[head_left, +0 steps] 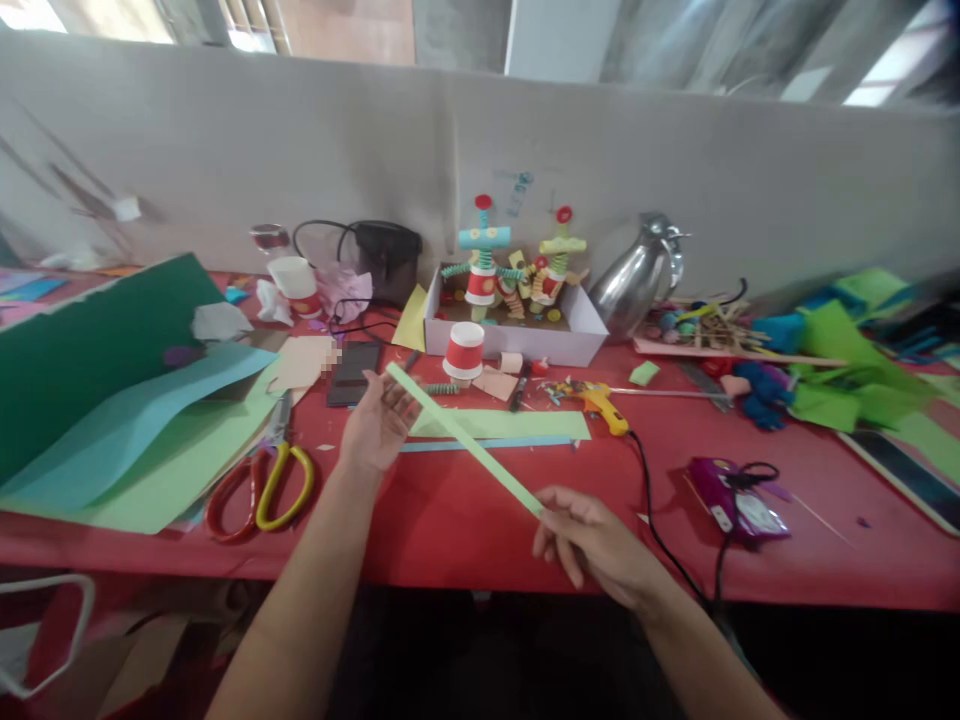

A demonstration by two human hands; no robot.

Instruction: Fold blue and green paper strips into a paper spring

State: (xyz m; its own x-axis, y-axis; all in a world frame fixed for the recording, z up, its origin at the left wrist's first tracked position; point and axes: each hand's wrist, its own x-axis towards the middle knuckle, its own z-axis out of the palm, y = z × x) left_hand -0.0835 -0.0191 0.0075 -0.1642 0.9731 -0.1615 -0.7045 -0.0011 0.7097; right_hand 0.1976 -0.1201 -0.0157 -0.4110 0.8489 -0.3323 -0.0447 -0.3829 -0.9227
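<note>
A narrow light-green paper strip (480, 452) slants across the middle above the table. My right hand (592, 535) pinches its lower end between thumb and fingers. The strip's upper end lies by the fingertips of my left hand (377, 425), which is palm up with its fingers apart. Beneath the strip, a wider green paper piece (517, 425) and a thin blue paper strip (487, 444) lie on the red table (457, 545). Just beyond stand an upturned red and white paper cup (464, 350) and a small folded-paper spring (441, 389).
Scissors (285, 480) and coloured paper sheets (150, 440) lie at left. A yellow glue gun (604, 407) with a black cord is right of centre. Behind, a white box (517, 343) holds paper-cup figures (481, 285), beside a metal jug (637, 275). A purple box (739, 500) sits at right.
</note>
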